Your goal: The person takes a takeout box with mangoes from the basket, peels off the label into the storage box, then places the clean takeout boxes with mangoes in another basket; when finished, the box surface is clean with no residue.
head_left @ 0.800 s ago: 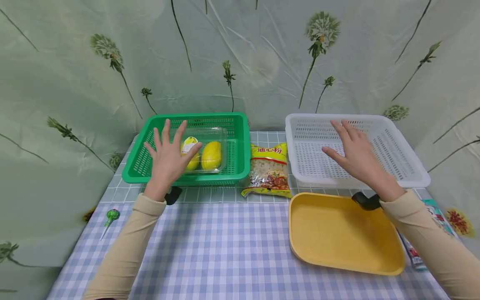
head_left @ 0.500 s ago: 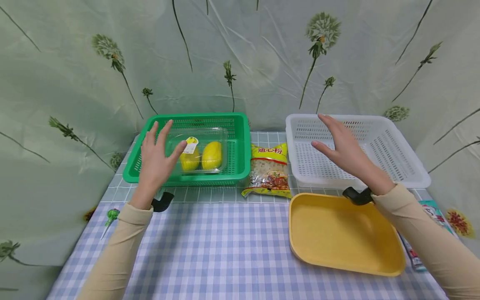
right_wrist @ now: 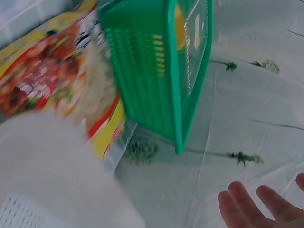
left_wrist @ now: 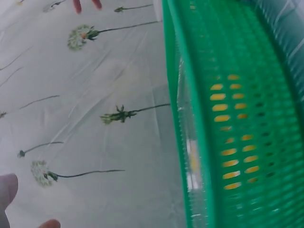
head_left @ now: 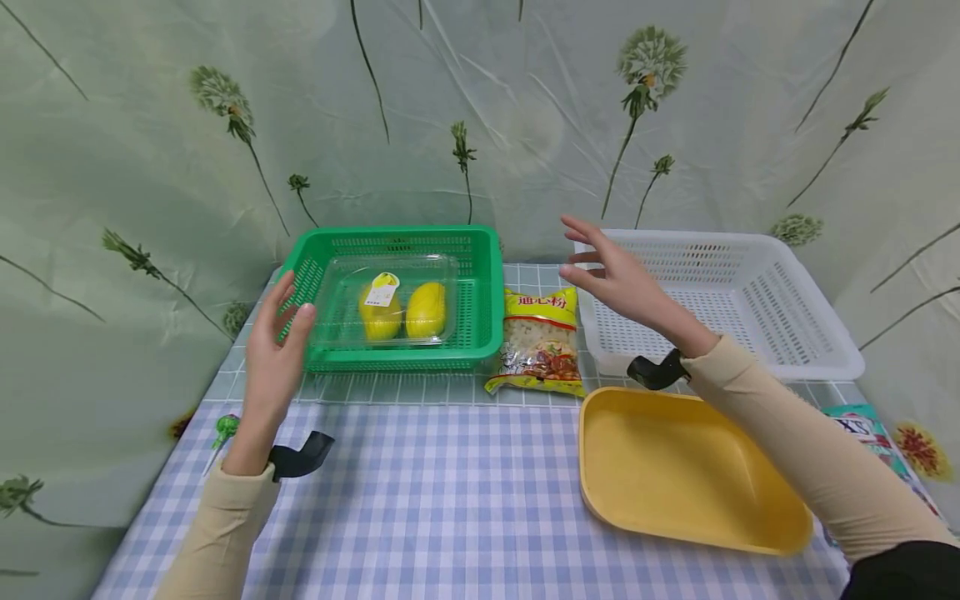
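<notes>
My left hand, fingers loosely bent and holding nothing, is at the left end of the green basket in the head view. In that basket lies a clear plastic box with two yellow fruits and a label on its lid. My right hand is held over the left rim of the white basket, its fingers spread loosely with nothing in them. A yellow bag of pasta stands between the two baskets. Only fingertips of each hand show in the wrist views.
A yellow tray lies in front of the white basket, under my right forearm. A lollipop with a green wrapper is at the left, partly behind my left wrist. A teal packet lies at the far right, partly covered by the sleeve.
My left hand has moved left and toward me, off the front of the plastic box. My right hand has swung left from over the white basket to its left rim.
</notes>
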